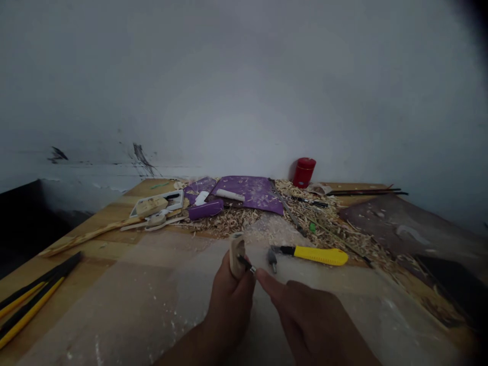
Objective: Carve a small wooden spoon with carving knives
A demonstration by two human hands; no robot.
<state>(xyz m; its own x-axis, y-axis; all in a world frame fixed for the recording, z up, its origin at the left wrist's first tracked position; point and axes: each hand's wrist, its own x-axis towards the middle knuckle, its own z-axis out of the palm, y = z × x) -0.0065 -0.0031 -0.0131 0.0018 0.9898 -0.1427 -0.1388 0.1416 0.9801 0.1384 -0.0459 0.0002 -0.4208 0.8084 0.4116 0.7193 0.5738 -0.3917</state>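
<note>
My left hand point(232, 300) is wrapped round a small carved piece of wood point(237, 251), which it holds upright above the table. In my right hand point(305, 310) is a carving knife point(247, 265), its dark blade touching the face of the wood and its metal collar showing at my fingertips. Most of the knife's handle is hidden in my palm. Just beyond my right hand lie a yellow utility knife point(320, 255) and a small grey metal piece point(272, 258).
Wood shavings point(217, 223) cover the table's back, around purple sheets point(251, 193) and a purple roll point(206, 209). A red canister point(304, 172) stands by the wall. At left are a white tray point(134, 209), a long stick point(91, 235) and yellow-black handled shears point(38, 295).
</note>
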